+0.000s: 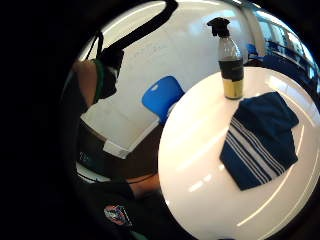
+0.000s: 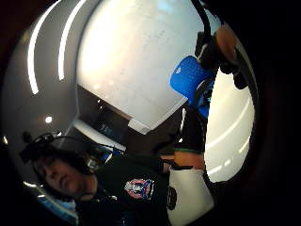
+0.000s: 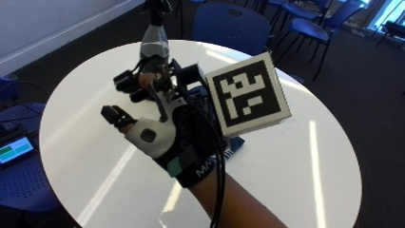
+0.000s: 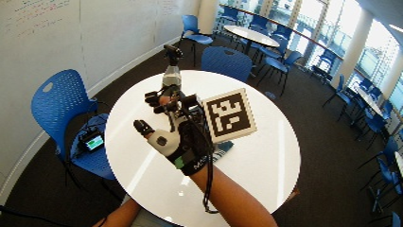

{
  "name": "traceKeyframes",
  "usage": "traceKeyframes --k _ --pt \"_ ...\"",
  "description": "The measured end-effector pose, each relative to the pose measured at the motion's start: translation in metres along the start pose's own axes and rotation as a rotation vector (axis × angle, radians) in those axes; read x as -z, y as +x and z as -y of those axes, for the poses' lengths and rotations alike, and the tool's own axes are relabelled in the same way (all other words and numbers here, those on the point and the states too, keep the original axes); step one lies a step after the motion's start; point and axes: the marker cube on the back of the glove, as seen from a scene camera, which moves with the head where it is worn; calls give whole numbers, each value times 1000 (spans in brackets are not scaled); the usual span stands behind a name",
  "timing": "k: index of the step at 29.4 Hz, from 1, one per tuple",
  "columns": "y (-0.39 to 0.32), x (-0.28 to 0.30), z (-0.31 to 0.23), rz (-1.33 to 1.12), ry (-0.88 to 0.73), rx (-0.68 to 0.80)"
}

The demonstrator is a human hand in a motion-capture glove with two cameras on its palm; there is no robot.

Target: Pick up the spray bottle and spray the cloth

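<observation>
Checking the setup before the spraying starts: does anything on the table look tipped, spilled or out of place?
Nothing stands out. The spray bottle stands upright on the white table, the striped blue cloth lies folded beside it, no spill shows, and the gloved right hand hovers above, holding nothing.

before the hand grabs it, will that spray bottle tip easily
Probably somewhat: the clear plastic spray bottle with a black trigger head stands tall and narrow on the round white table. Its liquid sits low, likely steadying it. The smooth tabletop may let it slide.

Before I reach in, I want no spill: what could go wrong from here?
The spray bottle is tall and narrow and stands upright near the edge of the table; a glancing touch from the right hand could tip it or push it off. The cloth lies close beside it, so fingers might snag the cloth.
</observation>
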Motion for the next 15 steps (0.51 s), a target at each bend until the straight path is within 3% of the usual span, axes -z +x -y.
traceKeyframes --k 15 --pt "-21 -16 -51 23 -103 46"
